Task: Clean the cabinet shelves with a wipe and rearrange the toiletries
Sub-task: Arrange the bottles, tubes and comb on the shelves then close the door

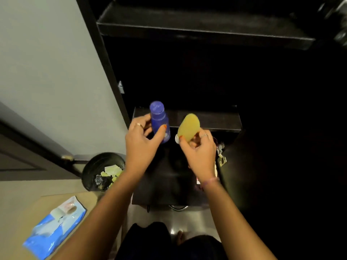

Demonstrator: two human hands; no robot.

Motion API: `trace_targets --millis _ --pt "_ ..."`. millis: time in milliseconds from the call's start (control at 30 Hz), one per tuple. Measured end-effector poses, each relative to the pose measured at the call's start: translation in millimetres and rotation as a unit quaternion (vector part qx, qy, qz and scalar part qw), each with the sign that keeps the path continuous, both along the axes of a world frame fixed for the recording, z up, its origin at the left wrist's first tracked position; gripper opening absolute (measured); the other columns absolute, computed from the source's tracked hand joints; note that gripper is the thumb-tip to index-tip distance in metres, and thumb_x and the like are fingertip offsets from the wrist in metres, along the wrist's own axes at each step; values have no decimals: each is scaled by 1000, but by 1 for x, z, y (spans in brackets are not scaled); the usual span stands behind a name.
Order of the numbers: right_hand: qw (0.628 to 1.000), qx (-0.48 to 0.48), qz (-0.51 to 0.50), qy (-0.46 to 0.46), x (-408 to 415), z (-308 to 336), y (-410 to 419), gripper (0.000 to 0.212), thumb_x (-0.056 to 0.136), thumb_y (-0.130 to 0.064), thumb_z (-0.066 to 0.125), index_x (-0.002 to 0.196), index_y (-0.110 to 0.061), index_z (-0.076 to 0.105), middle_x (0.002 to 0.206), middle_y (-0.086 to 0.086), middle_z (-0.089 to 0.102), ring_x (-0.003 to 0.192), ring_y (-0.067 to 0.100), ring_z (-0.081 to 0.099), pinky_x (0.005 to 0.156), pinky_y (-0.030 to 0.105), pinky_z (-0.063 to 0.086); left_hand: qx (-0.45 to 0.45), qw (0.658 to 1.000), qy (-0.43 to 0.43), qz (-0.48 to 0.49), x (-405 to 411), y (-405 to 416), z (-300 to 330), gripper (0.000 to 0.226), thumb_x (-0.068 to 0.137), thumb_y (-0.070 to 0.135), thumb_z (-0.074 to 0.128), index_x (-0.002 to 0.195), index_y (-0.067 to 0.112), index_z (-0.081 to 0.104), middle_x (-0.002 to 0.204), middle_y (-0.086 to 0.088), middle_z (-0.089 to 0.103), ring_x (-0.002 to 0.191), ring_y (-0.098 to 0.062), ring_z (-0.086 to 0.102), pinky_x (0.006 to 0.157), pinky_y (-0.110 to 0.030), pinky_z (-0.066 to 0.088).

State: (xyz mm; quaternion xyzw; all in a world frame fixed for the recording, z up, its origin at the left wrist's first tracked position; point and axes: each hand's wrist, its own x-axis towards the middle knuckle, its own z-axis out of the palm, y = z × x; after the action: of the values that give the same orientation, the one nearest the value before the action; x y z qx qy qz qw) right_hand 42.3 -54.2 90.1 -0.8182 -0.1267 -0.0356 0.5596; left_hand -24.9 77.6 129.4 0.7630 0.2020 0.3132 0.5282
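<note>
**Two toiletries in hand above the lower shelf**

From the head camera we look down into a dark cabinet. Our left hand (pixel 139 136) grips a blue bottle (pixel 160 121) upright, thumb across its front and fingers behind it. Our right hand (pixel 199 147) pinches a yellow, flat, rounded item (pixel 188 128), perhaps a soap or sponge; we cannot tell which. Something small and white (pixel 176 138) shows just below it, too hidden to name. Both things hang just in front of the lower shelf (pixel 216 121), not resting on it. The upper shelf (pixel 197 25) sits well above, its surface faintly dusty. A pack of wipes (pixel 56 222) lies on a tan surface at lower left, well apart from both hands, and a black bin (pixel 93 166) with scraps stands beside the cabinet.

We judge the risks as follows. With both hands full, no wipe can be taken up, so items may go back onto an unwiped shelf. The light pinch on the yellow item could let it slip into the dark space below.
</note>
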Motion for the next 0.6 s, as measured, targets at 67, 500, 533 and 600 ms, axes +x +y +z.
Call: trace_targets --millis 67,500,533,600 --pt "999 23 9 -29 16 19 14 33 77 -21 72 108 -10 63 98 -3 53 80 4 58 67 2 43 33 999 -15 7 9 18 17 45 83 17 67 125 9 52 118 -4 54 105 -6 58 92 -14 48" --pt "999 -22 40 -8 74 19 65 26 84 -19 67 106 -5 62 100 10 67 88 16 65 76 21 54 92 991 87 52 62 44 19 42 91 13 57 130 4 44 128 -15 49 114 -24 51 88 -18 37" --pt "999 -19 40 -6 72 16 68 31 83 -18 68 111 -5 61 105 10 65 92 15 64 79 24 55 94 990 85 55 64 46 18 41 91 13 57 128 3 44 126 -15 49 113 -24 52 88 -19 38" --pt "999 -4 34 -11 67 11 74 37 83 -16 69 117 -4 59 113 9 61 98 12 61 81 22 54 99 990 81 60 67 48 16 39 91 14 57 127 2 45 124 -16 49 111 -25 53 88 -21 40"
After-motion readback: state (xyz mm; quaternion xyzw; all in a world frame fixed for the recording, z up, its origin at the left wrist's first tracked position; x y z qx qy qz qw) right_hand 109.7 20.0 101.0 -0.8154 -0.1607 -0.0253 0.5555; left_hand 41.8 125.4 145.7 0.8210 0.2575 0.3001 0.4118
